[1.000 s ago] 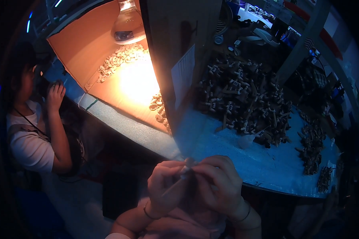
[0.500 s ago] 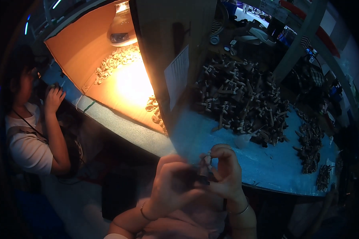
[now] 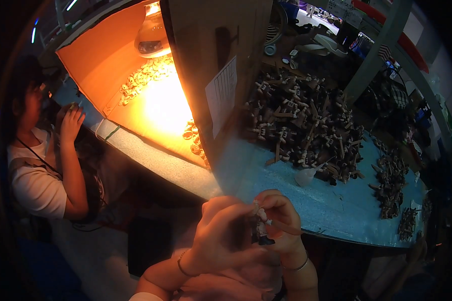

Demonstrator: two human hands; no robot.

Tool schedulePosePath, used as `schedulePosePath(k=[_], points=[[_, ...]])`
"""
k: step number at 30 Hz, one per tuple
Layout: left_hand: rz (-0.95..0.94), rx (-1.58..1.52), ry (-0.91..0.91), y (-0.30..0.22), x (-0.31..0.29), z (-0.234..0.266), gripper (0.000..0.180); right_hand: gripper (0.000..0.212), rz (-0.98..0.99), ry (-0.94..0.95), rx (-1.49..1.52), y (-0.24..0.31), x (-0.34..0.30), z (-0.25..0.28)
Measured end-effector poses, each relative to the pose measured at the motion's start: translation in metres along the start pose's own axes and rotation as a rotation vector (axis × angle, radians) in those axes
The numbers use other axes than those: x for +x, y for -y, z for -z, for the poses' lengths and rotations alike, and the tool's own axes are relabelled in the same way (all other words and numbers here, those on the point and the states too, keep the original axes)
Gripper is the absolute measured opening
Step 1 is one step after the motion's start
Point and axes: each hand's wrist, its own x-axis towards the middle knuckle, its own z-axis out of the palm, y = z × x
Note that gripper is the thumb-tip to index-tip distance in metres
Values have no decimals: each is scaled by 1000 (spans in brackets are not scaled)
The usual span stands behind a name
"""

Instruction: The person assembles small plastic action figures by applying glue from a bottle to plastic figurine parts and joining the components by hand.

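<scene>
A small figurine [image 3: 261, 227] is between the right hand [image 3: 285, 223], pinching it, and the left hand [image 3: 220, 232], fingertips at its head. Whether the left also grips, I cannot tell

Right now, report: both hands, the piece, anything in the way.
Left hand at small figure; right hand gripping it. Figure partly covered by hands. No obstruction seen at hands; pile of figures beyond, on blue tabletop.

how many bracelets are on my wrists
2: a dark bracelet on your left wrist and a thin bracelet on your right wrist; others may be hidden.
</scene>
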Motion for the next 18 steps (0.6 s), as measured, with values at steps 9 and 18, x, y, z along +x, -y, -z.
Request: schedulePosePath(k=[9, 18], points=[[-44, 59, 56, 0, 5, 3, 61, 62, 20, -24, -185, 8, -5, -3], [-81, -51, 69, 14, -3, -2, 73, 61, -18, -13, -184, 18, -5, -4]])
